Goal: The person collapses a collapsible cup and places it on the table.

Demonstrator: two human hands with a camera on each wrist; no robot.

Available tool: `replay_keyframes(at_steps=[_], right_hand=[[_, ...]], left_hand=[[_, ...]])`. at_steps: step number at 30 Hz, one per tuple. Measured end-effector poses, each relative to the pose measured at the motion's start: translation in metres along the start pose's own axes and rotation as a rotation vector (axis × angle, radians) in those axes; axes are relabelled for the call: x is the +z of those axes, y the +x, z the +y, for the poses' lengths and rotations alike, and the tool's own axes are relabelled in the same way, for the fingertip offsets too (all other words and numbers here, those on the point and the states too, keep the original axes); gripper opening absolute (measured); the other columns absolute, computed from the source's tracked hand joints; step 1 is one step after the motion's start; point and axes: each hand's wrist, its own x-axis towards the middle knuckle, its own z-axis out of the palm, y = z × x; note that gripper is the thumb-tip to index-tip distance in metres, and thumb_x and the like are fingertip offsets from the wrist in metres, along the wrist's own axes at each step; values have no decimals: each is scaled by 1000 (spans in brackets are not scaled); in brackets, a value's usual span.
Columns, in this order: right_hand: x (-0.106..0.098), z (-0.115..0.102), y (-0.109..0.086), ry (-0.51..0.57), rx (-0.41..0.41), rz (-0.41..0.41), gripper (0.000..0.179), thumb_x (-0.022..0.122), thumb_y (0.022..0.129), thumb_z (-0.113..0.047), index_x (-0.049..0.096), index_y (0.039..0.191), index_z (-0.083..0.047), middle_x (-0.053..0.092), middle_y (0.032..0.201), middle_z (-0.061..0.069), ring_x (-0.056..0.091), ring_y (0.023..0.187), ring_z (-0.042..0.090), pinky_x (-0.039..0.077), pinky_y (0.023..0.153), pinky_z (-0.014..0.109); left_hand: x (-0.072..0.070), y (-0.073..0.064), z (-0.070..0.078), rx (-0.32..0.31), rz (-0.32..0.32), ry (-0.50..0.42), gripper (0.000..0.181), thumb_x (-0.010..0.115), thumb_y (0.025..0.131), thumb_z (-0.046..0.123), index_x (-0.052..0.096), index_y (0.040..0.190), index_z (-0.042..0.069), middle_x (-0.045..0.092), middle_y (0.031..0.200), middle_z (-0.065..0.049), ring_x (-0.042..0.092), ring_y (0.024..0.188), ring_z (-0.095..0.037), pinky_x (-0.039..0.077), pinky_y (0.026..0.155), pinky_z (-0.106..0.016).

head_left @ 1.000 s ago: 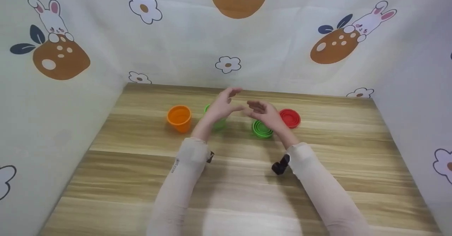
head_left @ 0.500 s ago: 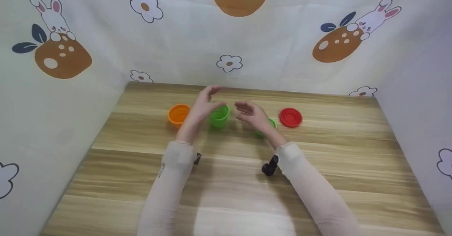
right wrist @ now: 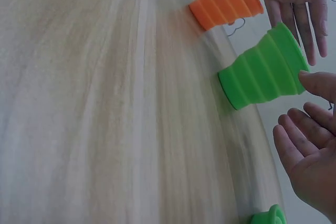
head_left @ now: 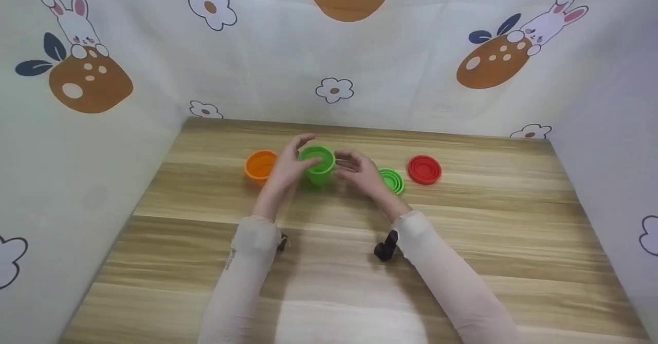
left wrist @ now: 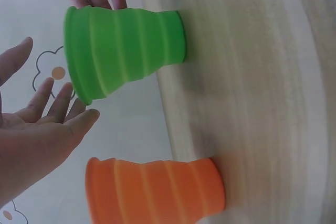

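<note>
A green collapsible cup (head_left: pixel 320 175), pulled out to full height, stands upright between my two hands. My left hand (head_left: pixel 286 170) is at its left, fingers spread, the thumb crossing in front of the rim in the head view. In the left wrist view, these fingers (left wrist: pixel 39 140) curve loosely beside the green cup (left wrist: pixel 123 48), seemingly just apart from it. From the right comes my right hand (head_left: pixel 364 173), with relaxed fingers near the rim. The right wrist view has that hand (right wrist: pixel 315 166) next to the cup (right wrist: pixel 265 72); whether the thumb touches cannot be told.
Left of my left hand stands an extended orange cup (head_left: pixel 258 166), partly hidden. A flattened green cup (head_left: pixel 394 181) lies by my right wrist, a flattened red one (head_left: pixel 424 169) farther right. Behind the wooden table (head_left: pixel 329 292) hangs a patterned cloth (head_left: pixel 267 71).
Both hands have moved left and now flank the extended green cup. Its rim has come into view, and the flattened green cup shows more than half a second ago.
</note>
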Motion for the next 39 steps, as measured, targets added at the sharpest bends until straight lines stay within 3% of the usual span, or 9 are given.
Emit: replay_keyframes(at_steps=[8,18,29,39], right_hand=[[10,0,-1,41,17,22,54,65,90,4,45,140,9,52,143,28,53,133,40,50,109,37],[14,-2,-2,8,18,29,55,66,89,2,45,139,10,51,143,28,52,134,40,45,113,40],[8,-1,-6,11,-11,39,52,66,90,2,46,138,11,53,141,30,52,133,40,45,114,40],[-4,-8,-16,65,-42,38,52,60,90,10,42,139,15,49,143,33,48,135,44,41,115,50]], left_hand=[[4,-3,-11,-15,-4,-8,70,72,89,5,37,150,4,37,158,-16,32,148,-30,27,125,-43],[10,-6,-18,-51,-31,61,94,78,82,5,20,156,6,26,163,-15,28,150,-31,18,127,-45],[17,-7,-16,-111,-4,78,99,80,80,4,19,157,9,36,158,-18,37,145,-32,24,125,-45],[19,-10,-8,-95,-66,82,98,81,81,13,18,156,8,38,156,-18,40,142,-32,27,124,-46]])
